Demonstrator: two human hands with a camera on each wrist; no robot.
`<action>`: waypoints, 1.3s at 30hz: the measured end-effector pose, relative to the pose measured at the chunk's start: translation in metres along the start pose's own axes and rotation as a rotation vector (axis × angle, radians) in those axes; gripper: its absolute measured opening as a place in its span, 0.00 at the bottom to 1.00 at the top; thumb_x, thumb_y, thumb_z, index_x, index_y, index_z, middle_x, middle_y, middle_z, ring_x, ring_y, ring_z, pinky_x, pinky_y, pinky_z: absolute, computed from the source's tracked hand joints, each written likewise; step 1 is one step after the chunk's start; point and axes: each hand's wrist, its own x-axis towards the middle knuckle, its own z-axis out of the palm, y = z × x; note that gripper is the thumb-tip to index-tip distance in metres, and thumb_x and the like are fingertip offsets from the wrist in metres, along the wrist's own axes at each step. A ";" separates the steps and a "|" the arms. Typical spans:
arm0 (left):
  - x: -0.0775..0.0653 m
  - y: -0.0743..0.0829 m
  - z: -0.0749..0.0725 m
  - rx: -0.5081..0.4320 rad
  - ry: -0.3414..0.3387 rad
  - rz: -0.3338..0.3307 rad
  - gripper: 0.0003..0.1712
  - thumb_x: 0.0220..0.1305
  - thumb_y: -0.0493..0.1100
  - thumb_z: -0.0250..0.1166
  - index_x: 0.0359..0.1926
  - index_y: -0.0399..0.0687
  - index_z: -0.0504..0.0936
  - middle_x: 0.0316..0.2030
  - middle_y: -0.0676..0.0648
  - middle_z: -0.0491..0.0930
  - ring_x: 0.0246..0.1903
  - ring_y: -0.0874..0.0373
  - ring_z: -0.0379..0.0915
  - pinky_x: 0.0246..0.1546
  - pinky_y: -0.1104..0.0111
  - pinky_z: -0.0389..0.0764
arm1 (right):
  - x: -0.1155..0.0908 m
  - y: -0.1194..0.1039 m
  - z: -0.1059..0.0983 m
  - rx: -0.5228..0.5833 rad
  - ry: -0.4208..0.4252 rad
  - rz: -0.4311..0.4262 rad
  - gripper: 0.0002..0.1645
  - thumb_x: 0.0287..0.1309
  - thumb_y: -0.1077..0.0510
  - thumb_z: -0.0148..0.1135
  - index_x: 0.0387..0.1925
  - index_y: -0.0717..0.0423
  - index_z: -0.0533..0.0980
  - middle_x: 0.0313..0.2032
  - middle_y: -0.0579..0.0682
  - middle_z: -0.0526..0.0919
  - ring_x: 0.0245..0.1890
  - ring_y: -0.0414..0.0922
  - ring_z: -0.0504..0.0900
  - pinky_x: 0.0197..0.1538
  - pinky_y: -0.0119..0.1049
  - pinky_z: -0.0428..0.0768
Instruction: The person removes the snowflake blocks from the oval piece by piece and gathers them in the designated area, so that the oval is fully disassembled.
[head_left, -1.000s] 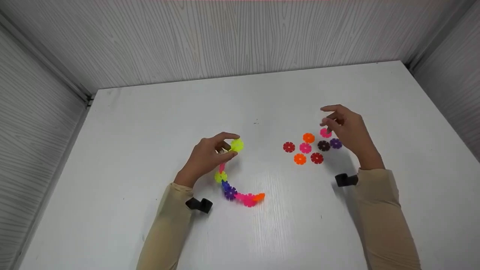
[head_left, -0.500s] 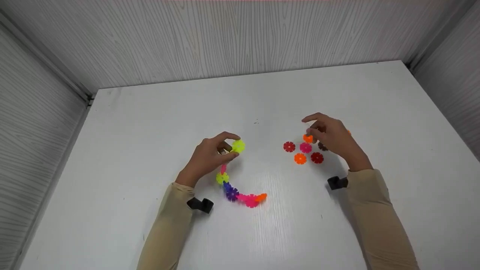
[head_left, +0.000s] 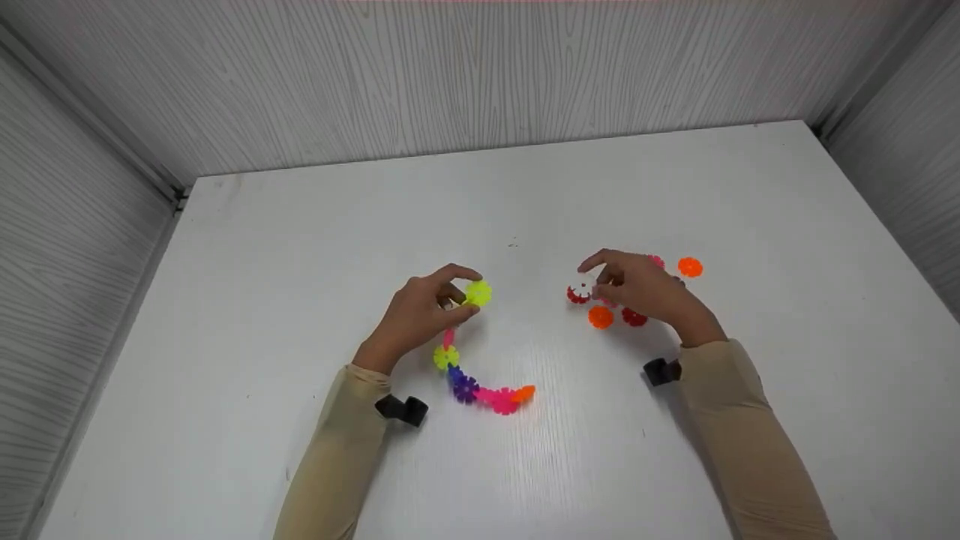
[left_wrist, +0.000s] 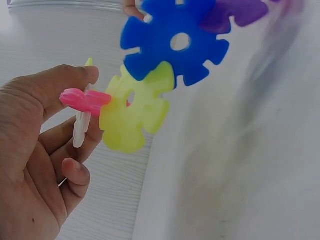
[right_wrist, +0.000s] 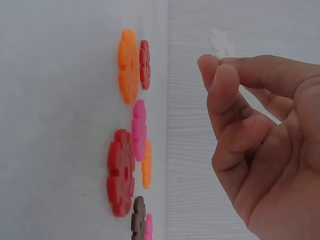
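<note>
My left hand point(head_left: 414, 313) pinches the upper end of a chain of slotted plastic flower discs. A yellow disc point(head_left: 478, 292) shows at its fingertips. Down the chain in the left wrist view come a white disc point(left_wrist: 79, 131), a pink disc point(left_wrist: 90, 101), a second yellow disc point(left_wrist: 142, 117) and a blue disc point(left_wrist: 150, 30). The chain curves to an orange disc point(head_left: 524, 394) at its lower end. My right hand point(head_left: 643, 289) pinches a loose white disc point(right_wrist: 219, 42) between thumb and finger, above the scattered discs; its fingers cover part of that disc.
Loose discs lie under and around my right hand: a red disc point(head_left: 577, 297), an orange disc point(head_left: 601, 317), another red disc point(head_left: 634, 319), a brown disc point(right_wrist: 138, 220) and others. An orange disc point(head_left: 690, 267) lies farther right. Wood-grain panels point(head_left: 480, 75) border the white table point(head_left: 337, 217).
My right hand has moved left and slightly nearer across the loose discs, uncovering the orange disc at the right. My left hand and the chain have shifted only very slightly right.
</note>
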 end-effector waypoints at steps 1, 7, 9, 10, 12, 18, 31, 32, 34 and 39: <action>0.000 0.000 0.000 0.000 -0.001 -0.002 0.22 0.60 0.48 0.68 0.56 0.63 0.77 0.40 0.49 0.87 0.35 0.55 0.77 0.41 0.64 0.79 | 0.000 0.000 0.001 -0.011 -0.015 0.009 0.20 0.64 0.61 0.55 0.57 0.53 0.72 0.36 0.56 0.83 0.32 0.50 0.79 0.37 0.36 0.77; 0.000 0.001 0.001 0.002 -0.002 0.003 0.22 0.60 0.48 0.68 0.56 0.62 0.77 0.39 0.49 0.87 0.34 0.56 0.76 0.38 0.66 0.78 | 0.002 -0.002 0.008 -0.061 -0.090 0.080 0.19 0.65 0.57 0.57 0.57 0.49 0.72 0.38 0.53 0.80 0.19 0.44 0.70 0.26 0.32 0.74; 0.000 0.002 0.001 0.006 -0.001 0.016 0.22 0.60 0.47 0.68 0.56 0.60 0.76 0.39 0.49 0.87 0.32 0.56 0.76 0.36 0.67 0.77 | 0.003 -0.003 0.010 -0.065 -0.118 0.101 0.18 0.65 0.58 0.56 0.56 0.47 0.73 0.37 0.53 0.78 0.16 0.43 0.65 0.23 0.31 0.70; 0.000 0.002 0.001 0.006 -0.002 0.021 0.23 0.59 0.47 0.68 0.56 0.59 0.76 0.38 0.49 0.87 0.31 0.56 0.76 0.36 0.67 0.76 | 0.002 -0.003 0.010 -0.074 -0.128 0.101 0.18 0.65 0.58 0.55 0.55 0.47 0.73 0.37 0.53 0.78 0.16 0.43 0.65 0.23 0.31 0.69; 0.000 0.002 0.001 0.006 -0.006 0.027 0.23 0.59 0.47 0.68 0.55 0.57 0.75 0.38 0.48 0.87 0.30 0.57 0.76 0.35 0.68 0.76 | 0.002 -0.003 0.012 -0.097 -0.141 0.093 0.18 0.64 0.59 0.54 0.55 0.47 0.74 0.35 0.53 0.77 0.19 0.42 0.66 0.26 0.31 0.69; 0.000 0.001 0.003 0.011 -0.017 0.014 0.23 0.58 0.47 0.69 0.54 0.54 0.73 0.37 0.49 0.87 0.28 0.59 0.76 0.33 0.69 0.75 | 0.002 -0.005 0.017 -0.144 -0.164 0.078 0.19 0.60 0.61 0.53 0.54 0.49 0.75 0.32 0.49 0.76 0.30 0.44 0.71 0.34 0.34 0.71; 0.001 0.001 0.005 0.028 -0.028 0.010 0.22 0.59 0.48 0.69 0.53 0.56 0.74 0.38 0.49 0.87 0.30 0.58 0.75 0.35 0.68 0.74 | 0.003 -0.005 0.021 -0.169 -0.166 0.049 0.18 0.62 0.61 0.52 0.52 0.51 0.76 0.43 0.52 0.81 0.41 0.47 0.75 0.46 0.38 0.77; 0.001 0.001 0.005 0.028 -0.028 0.012 0.22 0.59 0.48 0.69 0.53 0.57 0.74 0.38 0.49 0.87 0.30 0.58 0.75 0.35 0.68 0.74 | 0.003 -0.005 0.020 -0.171 -0.165 0.051 0.18 0.62 0.60 0.52 0.52 0.51 0.76 0.43 0.52 0.81 0.41 0.46 0.75 0.46 0.38 0.77; 0.001 0.001 0.005 0.026 -0.030 0.010 0.22 0.59 0.48 0.69 0.53 0.57 0.74 0.38 0.49 0.87 0.32 0.57 0.76 0.36 0.66 0.75 | 0.003 -0.005 0.019 -0.174 -0.162 0.059 0.17 0.63 0.59 0.52 0.53 0.50 0.75 0.41 0.51 0.81 0.38 0.46 0.75 0.44 0.37 0.76; 0.001 0.001 0.006 0.029 -0.041 -0.006 0.22 0.60 0.49 0.68 0.54 0.60 0.74 0.41 0.50 0.86 0.40 0.55 0.78 0.46 0.61 0.78 | 0.002 -0.008 0.016 -0.152 -0.116 0.049 0.16 0.65 0.58 0.53 0.54 0.50 0.75 0.34 0.52 0.78 0.28 0.44 0.72 0.34 0.35 0.72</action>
